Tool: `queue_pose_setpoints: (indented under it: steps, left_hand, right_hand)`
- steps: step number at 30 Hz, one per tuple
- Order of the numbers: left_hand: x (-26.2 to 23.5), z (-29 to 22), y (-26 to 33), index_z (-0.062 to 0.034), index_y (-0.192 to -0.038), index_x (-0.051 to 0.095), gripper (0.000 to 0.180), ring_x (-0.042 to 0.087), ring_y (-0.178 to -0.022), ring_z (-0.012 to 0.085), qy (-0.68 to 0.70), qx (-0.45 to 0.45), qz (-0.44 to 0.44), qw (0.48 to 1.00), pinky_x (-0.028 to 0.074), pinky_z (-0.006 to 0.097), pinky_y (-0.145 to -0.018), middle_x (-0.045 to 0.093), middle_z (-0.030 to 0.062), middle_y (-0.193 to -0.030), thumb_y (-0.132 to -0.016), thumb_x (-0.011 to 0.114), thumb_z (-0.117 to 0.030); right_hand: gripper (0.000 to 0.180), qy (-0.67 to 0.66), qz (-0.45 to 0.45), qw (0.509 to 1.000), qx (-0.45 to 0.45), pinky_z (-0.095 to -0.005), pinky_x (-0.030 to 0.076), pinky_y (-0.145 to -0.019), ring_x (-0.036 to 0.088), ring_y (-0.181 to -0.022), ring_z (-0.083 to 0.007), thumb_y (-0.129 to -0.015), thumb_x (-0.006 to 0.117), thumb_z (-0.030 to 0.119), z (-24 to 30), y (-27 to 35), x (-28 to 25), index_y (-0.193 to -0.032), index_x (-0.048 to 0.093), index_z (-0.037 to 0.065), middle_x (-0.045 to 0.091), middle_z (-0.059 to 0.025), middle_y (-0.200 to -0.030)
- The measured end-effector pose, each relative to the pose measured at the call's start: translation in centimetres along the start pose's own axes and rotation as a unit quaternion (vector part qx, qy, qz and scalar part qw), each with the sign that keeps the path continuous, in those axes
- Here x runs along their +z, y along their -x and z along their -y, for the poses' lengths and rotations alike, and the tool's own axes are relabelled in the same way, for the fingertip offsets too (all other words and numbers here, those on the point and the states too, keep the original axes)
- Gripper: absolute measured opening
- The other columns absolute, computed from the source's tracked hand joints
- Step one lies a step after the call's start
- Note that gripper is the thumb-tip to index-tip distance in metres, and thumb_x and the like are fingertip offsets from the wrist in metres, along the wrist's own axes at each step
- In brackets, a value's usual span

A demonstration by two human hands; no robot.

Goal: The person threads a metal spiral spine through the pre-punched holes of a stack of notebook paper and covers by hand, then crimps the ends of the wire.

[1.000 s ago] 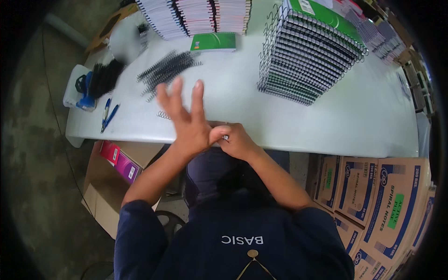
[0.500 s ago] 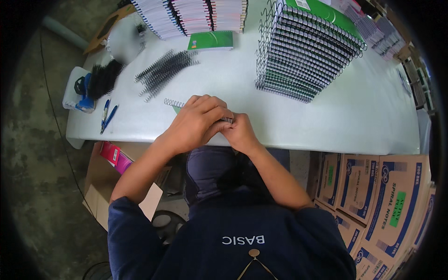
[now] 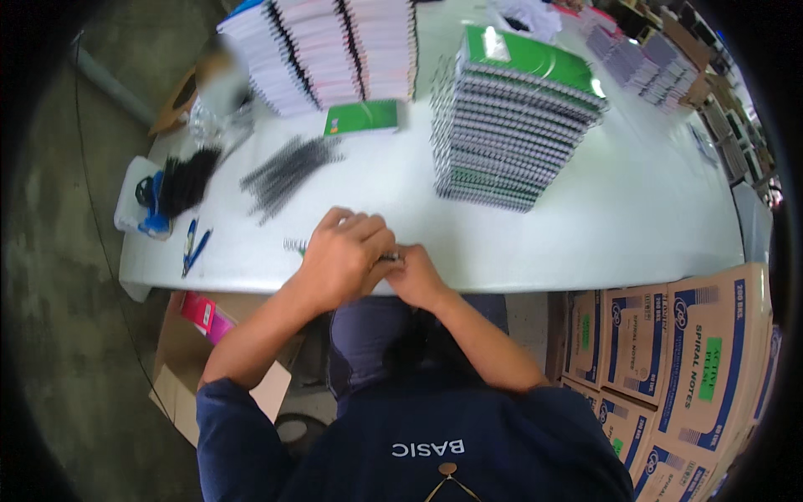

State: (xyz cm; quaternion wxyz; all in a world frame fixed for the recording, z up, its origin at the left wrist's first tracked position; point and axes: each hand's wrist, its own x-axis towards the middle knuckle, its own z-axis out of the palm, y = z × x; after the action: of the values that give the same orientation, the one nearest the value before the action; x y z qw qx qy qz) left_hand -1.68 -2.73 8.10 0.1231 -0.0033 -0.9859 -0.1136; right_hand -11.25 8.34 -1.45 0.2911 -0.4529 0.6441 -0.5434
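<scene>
Metal spiral [image 3: 294, 245] pinched under left hand [image 3: 345, 253], right hand [image 3: 416, 276].

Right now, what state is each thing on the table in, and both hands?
Left hand: closed over a wire spiral at the table edge.
Right hand: pinching the spiral's end.
Spiral: lying flat, mostly hidden.
Green notebook: shut, flat.
Tall stack: upright, leaning slightly.
Loose spirals: scattered.

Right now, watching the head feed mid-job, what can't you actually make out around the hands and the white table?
- The item under the left hand and right hand: head view, hands cover it; only a spiral coil end shows.
- Grip of either hand: fingers curl out of sight.
- Stacks at the table's far right: too small, bent by the fisheye rim.
- Object at the far-left corner: blurred.
</scene>
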Motion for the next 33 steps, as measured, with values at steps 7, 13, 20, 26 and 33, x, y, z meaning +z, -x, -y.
queue_pose_setpoints:
  steps: [7, 13, 20, 26, 33]
  left_hand:
    - [-4.5, -3.1, -3.6, 0.0025, -0.130, 0.039, 0.073, 0.037, -0.122, 0.0320, 0.095, -0.068, -0.443, 0.889, 0.027, 0.041, -0.101, 0.038, 0.0221, -0.131, -0.073, 0.074, -0.028]
    - [-5.7, -8.9, -14.8, 0.0026, -0.116, 0.052, 0.031, 0.055, -0.100, 0.0205, 0.454, 0.064, -0.536, 0.708, 0.041, 0.033, -0.089, 0.059, 0.0136, -0.109, -0.086, 0.054, 0.001]
    - [-4.9, -5.0, -18.7, -0.0041, -0.112, 0.059, 0.036, 0.056, -0.102, 0.0361, 0.038, 0.084, -0.342, 0.935, 0.041, 0.043, -0.090, 0.060, 0.0177, -0.110, -0.086, 0.059, -0.028]
    - [-3.6, -3.6, -18.3, 0.0020, -0.087, 0.063, 0.031, 0.058, -0.083, 0.0296, 0.171, -0.142, -0.414, 0.883, 0.045, 0.037, -0.071, 0.062, 0.0166, -0.087, -0.087, 0.061, -0.029]
    - [-2.2, -3.5, -18.5, -0.0014, -0.078, 0.056, 0.020, 0.051, -0.058, 0.0189, 0.211, -0.110, -0.525, 0.817, 0.042, 0.032, -0.055, 0.053, 0.0082, -0.066, -0.083, 0.065, -0.018]
  right_hand:
    - [0.039, 0.041, -0.335, 0.883, -0.328, -0.0275, 0.042, -0.083, 0.053, -0.096, -0.0217, -0.087, 0.058, 0.014, 8.3, 0.3, -7.5, -0.120, 0.040, 0.002, 0.048, -0.0133, -0.114]
    - [0.050, 0.001, -0.539, 0.782, -0.312, -0.0356, 0.033, -0.097, 0.047, -0.107, -0.0268, -0.096, 0.040, 0.030, 15.3, -4.1, -12.9, -0.130, 0.030, -0.006, 0.043, -0.0177, -0.123]
    - [0.057, -0.041, -0.489, 0.843, -0.220, -0.0342, 0.028, -0.105, 0.042, -0.124, -0.0284, -0.098, 0.035, 0.039, 9.6, -6.3, -18.9, -0.129, 0.039, -0.009, 0.046, -0.0223, -0.130]
    - [0.049, 0.068, -0.555, 0.802, -0.210, -0.0329, 0.039, -0.093, 0.054, -0.108, -0.0275, -0.098, 0.036, 0.037, 11.2, -5.9, -17.1, -0.120, 0.052, -0.004, 0.058, -0.0204, -0.114]
    - [0.029, 0.134, -0.607, 0.744, -0.244, -0.0280, 0.048, -0.067, 0.063, -0.073, -0.0174, -0.095, 0.047, 0.024, 11.0, -6.2, -16.7, -0.104, 0.061, 0.000, 0.067, -0.0123, -0.088]
